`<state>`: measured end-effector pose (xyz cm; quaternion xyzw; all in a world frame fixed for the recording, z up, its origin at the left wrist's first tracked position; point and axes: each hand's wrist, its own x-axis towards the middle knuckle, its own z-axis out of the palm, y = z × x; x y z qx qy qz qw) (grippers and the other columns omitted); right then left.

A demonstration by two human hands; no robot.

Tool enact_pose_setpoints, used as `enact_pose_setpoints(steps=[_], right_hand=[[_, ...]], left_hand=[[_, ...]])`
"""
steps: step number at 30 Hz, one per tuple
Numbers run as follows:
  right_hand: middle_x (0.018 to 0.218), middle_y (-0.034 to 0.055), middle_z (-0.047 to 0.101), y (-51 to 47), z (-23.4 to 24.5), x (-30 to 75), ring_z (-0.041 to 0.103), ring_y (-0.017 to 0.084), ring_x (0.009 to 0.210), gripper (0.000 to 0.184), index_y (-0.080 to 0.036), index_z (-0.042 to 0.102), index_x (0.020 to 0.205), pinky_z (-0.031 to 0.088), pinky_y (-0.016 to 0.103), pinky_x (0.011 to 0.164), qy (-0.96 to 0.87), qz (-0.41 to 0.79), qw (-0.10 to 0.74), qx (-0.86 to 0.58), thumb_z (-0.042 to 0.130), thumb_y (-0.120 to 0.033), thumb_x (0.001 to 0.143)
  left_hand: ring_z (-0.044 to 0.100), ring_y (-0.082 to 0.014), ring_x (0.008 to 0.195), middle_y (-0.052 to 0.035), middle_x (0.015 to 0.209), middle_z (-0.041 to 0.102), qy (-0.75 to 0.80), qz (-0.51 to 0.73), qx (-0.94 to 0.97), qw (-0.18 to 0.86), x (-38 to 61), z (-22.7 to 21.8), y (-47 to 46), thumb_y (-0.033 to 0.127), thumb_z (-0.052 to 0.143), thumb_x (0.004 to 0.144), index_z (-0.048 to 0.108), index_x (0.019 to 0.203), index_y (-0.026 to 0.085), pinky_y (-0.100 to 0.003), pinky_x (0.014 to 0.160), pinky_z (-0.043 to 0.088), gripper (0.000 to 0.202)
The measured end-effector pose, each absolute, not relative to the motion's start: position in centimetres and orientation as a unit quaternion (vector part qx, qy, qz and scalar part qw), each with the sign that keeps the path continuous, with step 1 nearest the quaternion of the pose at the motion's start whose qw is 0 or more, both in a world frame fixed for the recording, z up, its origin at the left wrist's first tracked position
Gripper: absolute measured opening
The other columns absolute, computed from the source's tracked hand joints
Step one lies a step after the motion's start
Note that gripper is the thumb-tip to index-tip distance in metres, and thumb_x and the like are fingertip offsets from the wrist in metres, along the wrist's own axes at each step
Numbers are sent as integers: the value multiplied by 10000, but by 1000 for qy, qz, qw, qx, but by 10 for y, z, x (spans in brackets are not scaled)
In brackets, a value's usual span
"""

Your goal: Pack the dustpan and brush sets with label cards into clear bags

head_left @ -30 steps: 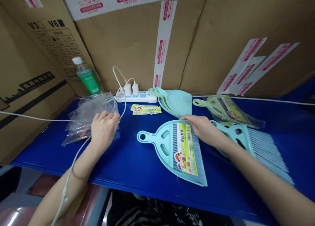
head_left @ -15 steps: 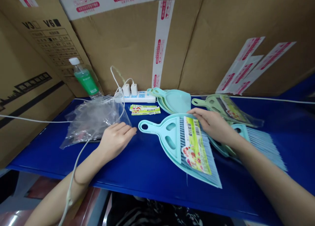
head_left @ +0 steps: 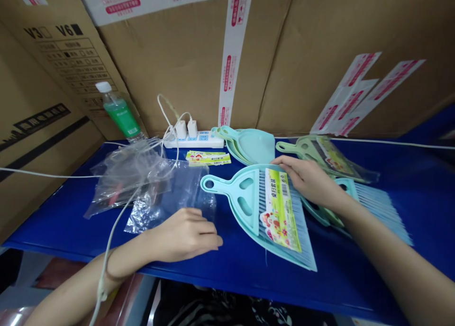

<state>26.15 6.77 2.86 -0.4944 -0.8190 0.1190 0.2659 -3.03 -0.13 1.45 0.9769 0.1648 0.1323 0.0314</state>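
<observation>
A teal dustpan-and-brush set (head_left: 249, 200) with a yellow-green label (head_left: 280, 210) lies on the blue table (head_left: 220, 264). My right hand (head_left: 307, 179) rests flat on its far edge, fingers stretched out. My left hand (head_left: 188, 233) lies on the near end of a clear plastic bag (head_left: 170, 198), fingers pressed on it. Behind the bag sits a pile of more clear bags (head_left: 124, 172).
Cardboard boxes (head_left: 320, 46) wall the back. A power strip (head_left: 194, 139) with chargers, loose labels (head_left: 208, 158), stacked dustpans (head_left: 254, 146), a bagged green set (head_left: 327, 158), another brush (head_left: 377, 207) and a green bottle (head_left: 117, 110) are on the table. A white cable (head_left: 110, 236) crosses my left wrist.
My left hand has pulled one clear bag off the pile towards the near edge and the dustpan. The dustpan set has turned slightly under my right hand.
</observation>
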Motion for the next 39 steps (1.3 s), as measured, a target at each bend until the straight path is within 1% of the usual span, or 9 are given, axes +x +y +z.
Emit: enact_pose_setpoints(steps=[4,8,11,15,20,26,31,35,39], right_hand=[[608,19,659,68,27,260,596,185,517,283,-241,579,762,442,284,527,-823,121,256,-493,312,-223,855],[601,17,650,67,26,260,594,180,512,275,-244,564,755,435,278,527,-825,122,244,-495,308,-214,850],[604,18,644,67,25,259,598,178,517,276,-245,556,754,435,275,526,-827,125,238,-493,299,-223,849],[622,21,658,67,24,259,608,172,528,264,-241,552,750,433,267,518,-834,131,236,-481,306,-210,841],[640,23,680,66,20,258,634,173,560,283,-239,563,754,449,265,528,-835,142,232,-479,302,-196,855],[638,-5,685,62,19,252,631,158,541,283,-253,580,758,466,249,534,-837,164,231,-468,325,-155,835],[699,2,712,57,17,244,673,167,628,271,-241,586,768,489,246,586,-834,197,220,-465,345,-128,818],[717,17,719,56,16,242,679,177,646,266,-234,583,780,491,257,599,-827,190,230,-476,338,-146,830],[705,16,716,59,15,245,675,181,630,275,-246,576,767,489,265,596,-821,165,249,-487,323,-182,855]], left_hand=[[602,-105,655,-14,804,682,171,127,975,68,-30,16,-3,288,422,976,619,993,171,-258,610,428,230],[585,-147,751,-28,814,684,194,141,969,49,-35,23,-1,241,399,975,618,1018,164,-291,719,440,236],[560,-169,758,-35,830,680,229,119,966,28,-39,25,3,241,383,973,618,1031,165,-295,691,442,254],[556,-149,653,-25,757,644,243,78,966,28,-40,20,7,254,308,991,629,961,155,-266,578,426,337],[561,-143,619,-27,724,620,245,85,966,17,-38,17,6,248,252,1000,631,930,152,-258,561,431,397],[570,-150,675,-42,770,625,212,107,971,27,-35,19,5,193,270,977,609,973,142,-265,610,475,342],[566,-159,715,-54,805,635,184,125,973,66,-31,18,5,143,321,937,580,1045,138,-274,642,480,280],[552,-166,726,-61,805,638,168,134,971,106,-30,19,3,99,346,899,581,1047,129,-293,687,491,280],[557,-184,791,-76,847,648,174,126,969,119,-31,18,3,91,352,874,584,1058,140,-333,744,508,300]])
